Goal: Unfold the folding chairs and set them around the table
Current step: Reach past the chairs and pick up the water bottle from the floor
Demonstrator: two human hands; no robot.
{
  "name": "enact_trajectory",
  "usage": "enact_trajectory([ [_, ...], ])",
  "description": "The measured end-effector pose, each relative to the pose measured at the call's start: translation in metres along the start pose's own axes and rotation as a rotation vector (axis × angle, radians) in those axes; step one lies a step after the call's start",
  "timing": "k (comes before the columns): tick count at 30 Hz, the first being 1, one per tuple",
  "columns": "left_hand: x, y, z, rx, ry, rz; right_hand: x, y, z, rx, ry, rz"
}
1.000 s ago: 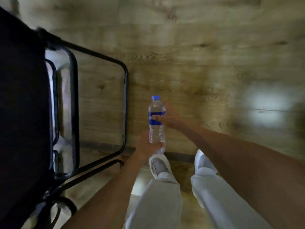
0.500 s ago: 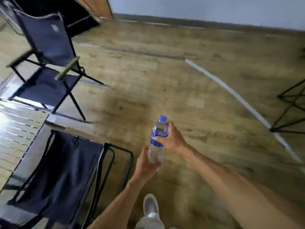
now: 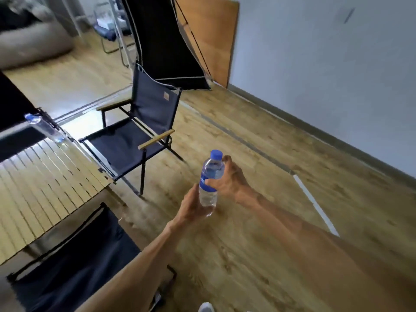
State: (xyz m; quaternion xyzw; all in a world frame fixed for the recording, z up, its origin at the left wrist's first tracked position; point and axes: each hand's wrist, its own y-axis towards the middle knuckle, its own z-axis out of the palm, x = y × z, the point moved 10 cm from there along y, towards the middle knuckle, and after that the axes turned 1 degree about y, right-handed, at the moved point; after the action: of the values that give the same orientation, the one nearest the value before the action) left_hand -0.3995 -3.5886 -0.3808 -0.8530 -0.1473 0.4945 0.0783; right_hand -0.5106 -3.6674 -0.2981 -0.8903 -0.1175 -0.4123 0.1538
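I hold a clear water bottle (image 3: 210, 183) with a blue cap and blue label upright over the floor. My left hand (image 3: 191, 206) cups its base and my right hand (image 3: 227, 180) grips its label. An unfolded dark blue folding chair (image 3: 132, 136) with wooden armrests stands at the far end of the slatted wooden table (image 3: 45, 183). A second dark chair (image 3: 74, 269) stands by the table's near side, under my left forearm.
Another water bottle (image 3: 45, 129) stands on the table's far corner. A black fabric panel (image 3: 166, 41) and a wooden board (image 3: 209, 39) lean at the wall. A grey beanbag (image 3: 33, 43) lies at far left. White tape lines (image 3: 315, 203) cross the wooden floor.
My view has swung up from the floor to the room. The far chair and table now show more fully. Both hands keep their hold on the bottle.
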Motion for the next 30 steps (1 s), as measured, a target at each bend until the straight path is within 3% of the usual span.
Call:
enact_trajectory([
  [5,0.011,0.057,-0.089,-0.168,-0.057,-0.016,0.083,0.101,0.045,0.245,-0.007,-0.131],
  [8,0.036,0.08,-0.15,-0.359,-0.064,-0.061,0.141,0.151,0.09,0.347,-0.069,-0.295],
  [12,0.093,0.098,-0.225,-0.659,-0.124,-0.203,0.215,0.192,0.172,0.527,-0.071,-0.537],
  [20,0.211,0.104,-0.318,-0.941,-0.349,-0.512,0.3,0.228,0.338,0.882,-0.167,-0.744],
  [26,0.334,0.134,-0.362,-1.035,-0.477,-0.687,0.313,0.272,0.478,1.048,-0.214,-0.768],
  [30,0.416,0.153,-0.373,-1.01,-0.631,-0.816,0.302,0.292,0.575,1.174,-0.269,-0.809],
])
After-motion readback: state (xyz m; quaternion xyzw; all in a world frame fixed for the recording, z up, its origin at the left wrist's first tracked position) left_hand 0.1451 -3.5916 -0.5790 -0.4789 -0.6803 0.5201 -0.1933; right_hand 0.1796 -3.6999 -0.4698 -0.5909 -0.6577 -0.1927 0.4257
